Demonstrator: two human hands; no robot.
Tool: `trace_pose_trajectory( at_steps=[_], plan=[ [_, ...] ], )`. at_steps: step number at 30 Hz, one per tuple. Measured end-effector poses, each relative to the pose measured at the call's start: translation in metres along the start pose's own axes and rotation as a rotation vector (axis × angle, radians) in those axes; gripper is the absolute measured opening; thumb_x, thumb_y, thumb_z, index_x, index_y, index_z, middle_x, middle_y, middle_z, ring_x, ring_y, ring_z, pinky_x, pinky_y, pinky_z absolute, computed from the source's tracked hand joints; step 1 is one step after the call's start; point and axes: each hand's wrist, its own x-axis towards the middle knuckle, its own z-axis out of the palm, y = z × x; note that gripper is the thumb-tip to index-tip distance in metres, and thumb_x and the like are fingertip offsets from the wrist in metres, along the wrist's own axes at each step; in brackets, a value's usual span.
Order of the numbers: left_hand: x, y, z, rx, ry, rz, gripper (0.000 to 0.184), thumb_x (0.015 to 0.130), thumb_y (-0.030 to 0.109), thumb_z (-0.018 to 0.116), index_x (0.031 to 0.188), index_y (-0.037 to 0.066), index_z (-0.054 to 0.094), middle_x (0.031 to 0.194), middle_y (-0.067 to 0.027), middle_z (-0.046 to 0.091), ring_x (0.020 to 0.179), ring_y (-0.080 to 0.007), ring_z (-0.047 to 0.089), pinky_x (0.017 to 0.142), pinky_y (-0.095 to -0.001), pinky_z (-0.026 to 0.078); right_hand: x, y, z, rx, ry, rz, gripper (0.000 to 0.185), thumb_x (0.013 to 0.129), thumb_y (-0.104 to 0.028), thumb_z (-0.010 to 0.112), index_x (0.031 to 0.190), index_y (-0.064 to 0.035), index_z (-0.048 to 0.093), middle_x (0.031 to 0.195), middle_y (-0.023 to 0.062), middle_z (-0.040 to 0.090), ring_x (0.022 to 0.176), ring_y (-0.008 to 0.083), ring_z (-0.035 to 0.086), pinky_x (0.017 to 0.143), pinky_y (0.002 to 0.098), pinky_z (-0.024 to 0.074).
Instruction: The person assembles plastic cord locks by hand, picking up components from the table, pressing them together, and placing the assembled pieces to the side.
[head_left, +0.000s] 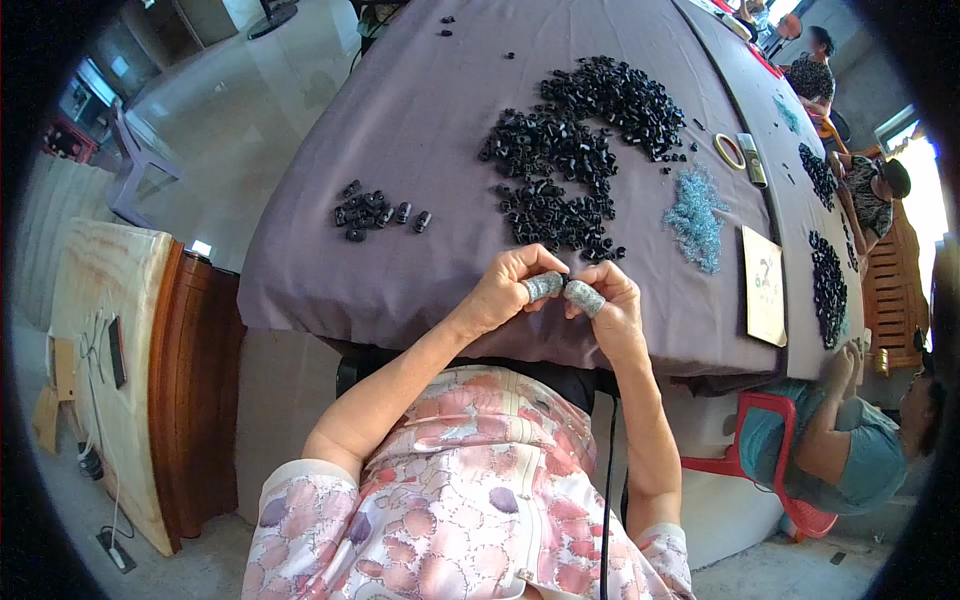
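Note:
Between the fingertips of my left hand (502, 290) and my right hand (617, 312) is a small black part (566, 280), mostly hidden by the fingers. Both hands are closed in a pinch at the table's near edge. Grey wrapping covers a digit on each hand. Just beyond them spreads a large pile of small black parts (555, 215). A smaller group of black pieces (362, 212), some with a pale band, lies to the left. On the right is a heap of tiny translucent blue pieces (695, 225).
A cloth-covered table (400, 110) fills the middle. To the right lie a tape roll (728, 151), a pale tube-like item (751, 160) and a printed booklet (763, 285). Other people sit along the right side, one on a red chair (745, 440). A wooden cabinet (190, 400) stands left.

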Motion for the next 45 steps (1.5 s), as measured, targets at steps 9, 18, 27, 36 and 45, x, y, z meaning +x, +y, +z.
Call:
trace_pose_trajectory(
  at_steps=[9,18,27,36,45],
  plan=[
    [-0.001,0.003,0.000,-0.028,-0.034,-0.027,0.013,0.083,-0.003,0.052,0.093,0.002,0.059,0.072,-0.0003,0.056,0.056,-0.0033,0.044,0.046,-0.0179,0.034,0.002,0.003,-0.004,-0.019,-0.036,-0.006,0.011,0.076,-0.001,0.064,0.077,-0.0017,0.053,0.070,0.0060,0.058,0.056,0.0105,0.054,0.053,0.0228,0.0464],
    [-0.001,0.003,0.001,0.014,-0.055,-0.020,0.010,0.083,-0.001,0.054,0.090,0.003,0.060,0.071,0.0013,0.057,0.056,-0.0025,0.044,0.046,-0.0173,0.033,0.003,0.010,-0.008,0.151,-0.100,-0.029,0.007,0.075,0.003,0.064,0.075,-0.0011,0.058,0.070,0.0043,0.058,0.055,0.0096,0.055,0.051,0.0217,0.0462],
    [-0.001,0.003,-0.001,0.086,-0.059,-0.056,0.009,0.082,-0.001,0.054,0.087,0.003,0.060,0.070,0.0013,0.057,0.054,-0.0020,0.042,0.044,-0.0172,0.030,0.001,0.005,-0.006,-0.123,-0.053,-0.082,0.009,0.073,0.003,0.066,0.073,-0.0001,0.058,0.068,0.0038,0.058,0.055,0.0091,0.055,0.049,0.0205,0.0466],
    [-0.001,0.004,-0.006,-0.132,-0.129,-0.129,0.012,0.079,-0.004,0.053,0.085,0.003,0.060,0.067,0.0003,0.057,0.050,-0.0023,0.041,0.042,-0.0177,0.028,0.000,0.001,-0.001,0.041,-0.135,-0.075,0.013,0.074,0.000,0.067,0.070,-0.0022,0.055,0.066,0.0047,0.057,0.055,0.0087,0.054,0.048,0.0200,0.0431],
    [-0.002,0.014,-0.005,0.049,-0.156,-0.180,0.014,0.077,-0.006,0.052,0.084,0.002,0.061,0.066,-0.0003,0.056,0.050,-0.0017,0.040,0.042,-0.0172,0.026,-0.001,0.001,-0.007,-0.213,-0.184,-0.095,0.014,0.070,0.002,0.069,0.069,-0.0034,0.056,0.067,0.0007,0.059,0.059,0.0067,0.052,0.054,0.0206,0.0425]
  ],
)
